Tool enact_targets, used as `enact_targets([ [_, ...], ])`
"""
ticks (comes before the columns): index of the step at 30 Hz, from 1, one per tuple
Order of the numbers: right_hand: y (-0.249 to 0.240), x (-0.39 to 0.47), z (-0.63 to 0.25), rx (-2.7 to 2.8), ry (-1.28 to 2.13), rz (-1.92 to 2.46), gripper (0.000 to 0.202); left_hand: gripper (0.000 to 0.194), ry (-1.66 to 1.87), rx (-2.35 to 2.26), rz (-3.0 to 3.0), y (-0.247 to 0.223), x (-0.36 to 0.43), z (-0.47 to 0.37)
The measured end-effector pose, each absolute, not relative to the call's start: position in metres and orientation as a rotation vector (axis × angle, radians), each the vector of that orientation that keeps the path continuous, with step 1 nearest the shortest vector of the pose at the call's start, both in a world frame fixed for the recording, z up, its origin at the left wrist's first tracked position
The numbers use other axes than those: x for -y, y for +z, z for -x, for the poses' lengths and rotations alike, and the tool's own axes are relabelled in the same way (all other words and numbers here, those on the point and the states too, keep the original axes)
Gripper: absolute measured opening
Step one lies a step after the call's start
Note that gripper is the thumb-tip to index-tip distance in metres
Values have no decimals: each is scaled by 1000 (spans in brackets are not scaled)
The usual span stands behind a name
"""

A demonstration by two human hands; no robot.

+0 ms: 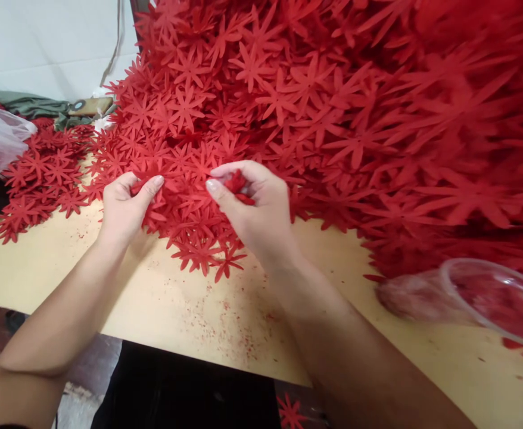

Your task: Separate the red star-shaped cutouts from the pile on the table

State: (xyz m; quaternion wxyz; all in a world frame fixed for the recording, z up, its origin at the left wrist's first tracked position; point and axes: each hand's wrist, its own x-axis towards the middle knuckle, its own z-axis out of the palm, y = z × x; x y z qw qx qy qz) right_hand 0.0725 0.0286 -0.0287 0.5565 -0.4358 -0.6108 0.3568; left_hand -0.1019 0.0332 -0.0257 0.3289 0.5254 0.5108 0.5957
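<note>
Left hand [123, 205]: thumb and fingers clamped on a red piece [136, 187], above the near edge of the big pile.
Right hand [265, 205]: fingers curled and closed around a crumpled red bundle [238, 181] — just right of the left hand, the two apart.
Big pile [306, 95]: red flower-shaped cutouts heaped across the far side and right.
Small pile [47, 170]: more cutouts at left, beside a white plastic bag [2, 134].
Table [154, 304]: pale, red specks near.
Clear tub [422, 293]: near right, tilted.
</note>
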Motion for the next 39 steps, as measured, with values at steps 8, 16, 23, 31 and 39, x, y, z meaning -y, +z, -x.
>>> enact_targets([
  [8,-36,-25,-58,1432,1098,942,15,42,1365,-1229,-1337,-31,-23,84],
  [16,-30,-27,-62,1326,1124,968,14,35,1298,-1114,-1309,-30,-22,81],
  [23,-30,-34,-74,1241,956,1036,16,42,1382,-1239,-1278,-32,-26,89],
  [31,-59,-59,-95,1343,538,1104,41,37,1411,-1164,-1207,-37,-35,95],
  [39,-59,-55,-102,1523,182,1163,69,36,1484,-1197,-1195,-37,-36,97],
])
